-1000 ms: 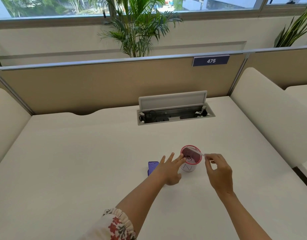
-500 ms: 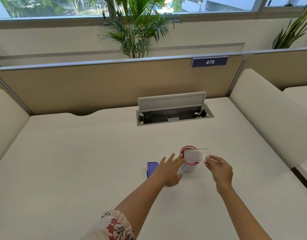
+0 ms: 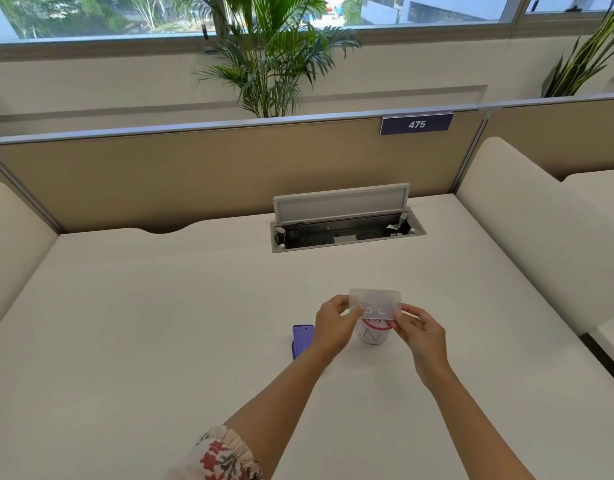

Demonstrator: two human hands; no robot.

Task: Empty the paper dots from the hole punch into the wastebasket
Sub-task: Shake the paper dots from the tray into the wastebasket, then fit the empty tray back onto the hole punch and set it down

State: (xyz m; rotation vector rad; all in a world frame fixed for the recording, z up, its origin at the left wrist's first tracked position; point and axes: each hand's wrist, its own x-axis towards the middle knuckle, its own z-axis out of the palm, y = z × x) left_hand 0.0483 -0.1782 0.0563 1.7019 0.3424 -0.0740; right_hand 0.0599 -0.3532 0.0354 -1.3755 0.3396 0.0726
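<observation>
A small white wastebasket (image 3: 372,336) with a red rim stands on the white desk (image 3: 160,323). Above its mouth I hold the translucent plastic tray of the hole punch (image 3: 375,303), flat face toward me. My left hand (image 3: 333,323) pinches the tray's left end and my right hand (image 3: 416,329) pinches its right end. The purple hole punch body (image 3: 302,340) lies on the desk just left of the wastebasket, partly hidden by my left wrist. The inside of the wastebasket is mostly hidden by the tray.
An open cable box (image 3: 345,230) with a raised lid is set into the desk at the back. A beige partition (image 3: 194,174) with a sign reading 475 closes the far side. Padded side panels (image 3: 527,216) flank the desk left and right.
My left hand rose from beside the wastebasket and took hold of the tray's left end. The tray turned from edge-on over the rim to face me, held higher.
</observation>
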